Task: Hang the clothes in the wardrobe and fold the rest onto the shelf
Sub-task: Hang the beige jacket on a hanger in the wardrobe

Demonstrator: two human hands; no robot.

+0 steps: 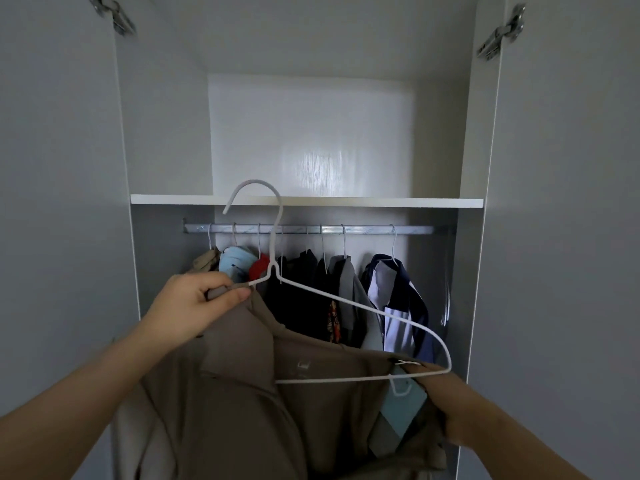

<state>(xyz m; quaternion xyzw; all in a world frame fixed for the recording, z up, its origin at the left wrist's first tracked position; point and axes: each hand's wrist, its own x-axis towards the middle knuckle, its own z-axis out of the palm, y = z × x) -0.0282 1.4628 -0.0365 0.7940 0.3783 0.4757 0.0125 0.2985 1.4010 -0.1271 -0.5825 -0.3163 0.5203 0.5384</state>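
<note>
The open wardrobe point(166, 133) has a shelf point(346, 201) above a rail point(367, 230), where a row of shirts point(304, 292) hangs on hangers. In front of it, a tan shirt point(242, 393) droops crumpled, half-threaded on a white wire hanger point(346, 300). The left hand point(194, 303) pinches its shoulder at one hanger end, and the right hand point(450, 403) curls around the other.

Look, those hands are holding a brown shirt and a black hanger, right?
Not quite: the hanger is white, not black, as the head view shows. The left hand and right hand are holding it and the brown shirt.
</note>
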